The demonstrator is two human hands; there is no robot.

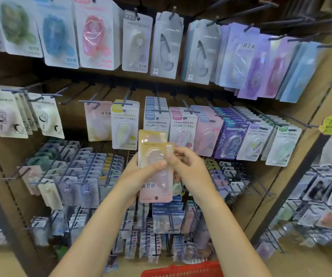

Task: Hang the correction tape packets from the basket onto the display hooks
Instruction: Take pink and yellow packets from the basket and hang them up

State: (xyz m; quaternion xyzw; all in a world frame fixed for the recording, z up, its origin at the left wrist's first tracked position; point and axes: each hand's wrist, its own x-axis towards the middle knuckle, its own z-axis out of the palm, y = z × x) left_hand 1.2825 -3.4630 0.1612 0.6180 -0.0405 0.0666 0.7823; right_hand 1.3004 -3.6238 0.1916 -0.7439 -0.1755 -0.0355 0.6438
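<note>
My left hand (141, 172) grips a small stack of correction tape packets in front of the display. A yellow packet (151, 142) stands upright on top, and a pink packet (157, 186) hangs upside down below it. My right hand (187, 166) pinches the right edge of the stack at its middle. The red basket (181, 269) shows only its rim at the bottom edge. A matching yellow packet (97, 120) hangs on a display hook (89, 101) in the middle row, up and left of my hands.
Rows of hooks on a brown pegboard (71, 80) carry many packets at three heights. Several bare hooks (51, 94) stick out at the middle row's left. A second rack (321, 196) of packets stands at the right behind a wooden post.
</note>
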